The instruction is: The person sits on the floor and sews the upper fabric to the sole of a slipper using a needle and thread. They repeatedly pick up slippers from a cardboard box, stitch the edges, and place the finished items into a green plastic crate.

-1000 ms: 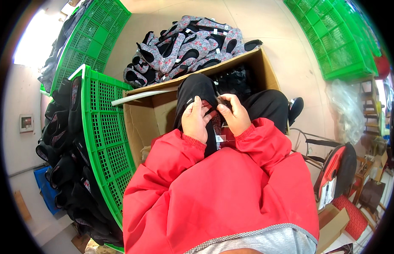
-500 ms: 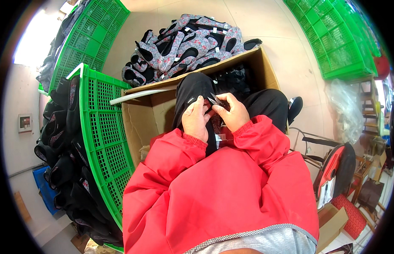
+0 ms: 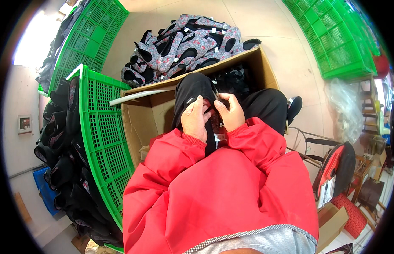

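Note:
A black slipper (image 3: 190, 99) with a red patterned lining and a small pale tag lies over my knee, hard to tell apart from my black trousers. My left hand (image 3: 195, 120) pinches it, fingertips bent inward at the lining. Close beside it, my right hand (image 3: 231, 113) is closed round a small pair of metal thread snips (image 3: 217, 95), mostly hidden by the fingers. A white label (image 3: 220, 137) shows below the hands, near the right cuff.
Under my legs stands an open cardboard box (image 3: 157, 112), black items at its far end. Beyond it is a heap of flowered slippers (image 3: 188, 46). Green crates (image 3: 104, 127) flank me; black slippers (image 3: 63, 135) fill the left one. A pale tube (image 3: 140, 95) crosses the box.
My right hand has turned and drawn slightly toward me, and the snips' pointed blades show less. The left hand has stayed almost still.

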`<state>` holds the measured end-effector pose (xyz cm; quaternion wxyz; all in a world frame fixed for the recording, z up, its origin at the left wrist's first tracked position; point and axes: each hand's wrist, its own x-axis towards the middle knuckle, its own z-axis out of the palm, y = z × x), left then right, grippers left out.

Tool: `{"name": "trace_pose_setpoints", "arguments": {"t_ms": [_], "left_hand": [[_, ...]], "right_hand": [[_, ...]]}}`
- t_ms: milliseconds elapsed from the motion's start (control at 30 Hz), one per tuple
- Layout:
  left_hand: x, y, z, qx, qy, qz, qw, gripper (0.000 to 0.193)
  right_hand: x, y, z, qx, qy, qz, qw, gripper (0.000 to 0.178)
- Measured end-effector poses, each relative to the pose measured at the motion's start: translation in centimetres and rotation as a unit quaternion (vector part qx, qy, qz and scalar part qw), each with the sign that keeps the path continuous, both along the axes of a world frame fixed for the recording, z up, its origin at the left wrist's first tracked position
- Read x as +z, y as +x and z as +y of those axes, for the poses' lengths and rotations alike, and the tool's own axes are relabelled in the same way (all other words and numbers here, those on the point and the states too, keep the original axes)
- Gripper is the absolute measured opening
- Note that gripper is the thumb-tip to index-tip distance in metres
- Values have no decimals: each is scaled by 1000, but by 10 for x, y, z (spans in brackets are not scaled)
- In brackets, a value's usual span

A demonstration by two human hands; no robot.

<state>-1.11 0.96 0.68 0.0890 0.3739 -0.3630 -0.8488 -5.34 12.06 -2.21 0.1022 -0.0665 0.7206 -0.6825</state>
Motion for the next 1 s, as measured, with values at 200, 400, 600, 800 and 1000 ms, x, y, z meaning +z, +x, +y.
{"name": "trace_pose_setpoints", "arguments": {"t_ms": [200, 400, 600, 800, 1000], "left_hand": [[1, 4, -2, -14, 15, 26, 999, 17], [21, 25, -13, -67, -138, 25, 988, 15], [48, -13, -72, -190, -705, 134, 670, 16], [59, -59, -104, -465, -672, 248, 521, 14], [60, -66, -98, -529, -702, 222, 422, 14]], "right_hand": [[0, -2, 7, 23, -159, -162, 974, 26], [6, 1, 8, 51, -224, -201, 952, 27], [8, 2, 8, 83, -256, -195, 943, 26], [10, 3, 5, 89, -261, -190, 942, 25], [4, 3, 4, 74, -246, -196, 946, 25]]}}
